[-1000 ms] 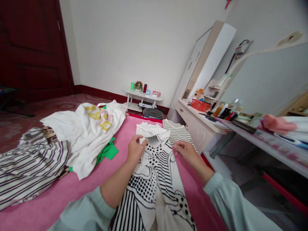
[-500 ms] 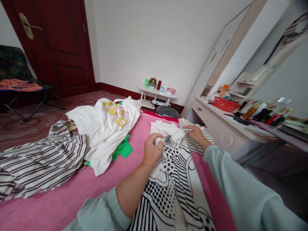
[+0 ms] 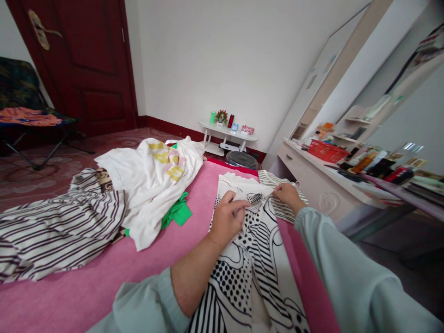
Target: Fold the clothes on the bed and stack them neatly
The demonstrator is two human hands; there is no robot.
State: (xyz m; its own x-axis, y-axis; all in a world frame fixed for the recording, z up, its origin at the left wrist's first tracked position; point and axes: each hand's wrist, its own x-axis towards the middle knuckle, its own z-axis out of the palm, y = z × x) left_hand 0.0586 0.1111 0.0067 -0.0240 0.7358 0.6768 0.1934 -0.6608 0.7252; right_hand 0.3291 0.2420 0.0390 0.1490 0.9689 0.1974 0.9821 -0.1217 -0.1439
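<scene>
The right hand [image 3: 287, 195] has its fingers pinched on the garment's [image 3: 231, 277] upper corner; best draw it outward gently, the left hand [image 3: 228, 221] steadying the cloth (whether those fingers grip, I can't tell). White with black dots and stripes, it lies rumpled on the pink cover [image 3: 104, 296].

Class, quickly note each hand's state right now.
Left hand: partly curled over the patterned garment; grip cannot be told.
Right hand: closed, pinching that garment's edge.

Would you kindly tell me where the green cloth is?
In the head view, the green cloth lies left of centre on the pink sheet, partly under the white shirt.
</scene>
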